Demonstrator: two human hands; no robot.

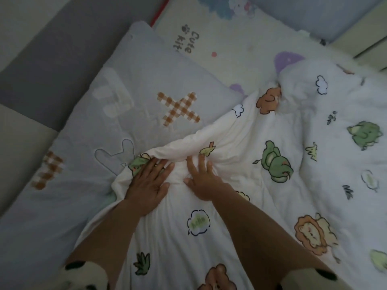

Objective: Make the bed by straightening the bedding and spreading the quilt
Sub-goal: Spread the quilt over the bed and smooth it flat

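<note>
A white quilt (261,197) printed with cartoon frogs, bears and lions covers the right and lower part of the bed, wrinkled and bunched at its top edge. My left hand (149,183) lies flat on the quilt's top corner, fingers spread and straight. Just to its right, my right hand (203,181) presses on the same bunched edge with its fingers spread. A pale blue pillow (146,91) with brown checked patches lies beyond my hands, and the quilt's corner overlaps its lower edge.
A cream sheet (236,40) with cartoon prints and the words "Cute kit" shows beyond the pillow. A grey padded headboard (48,51) runs along the left. A pale surface (366,47) stands at the far right corner.
</note>
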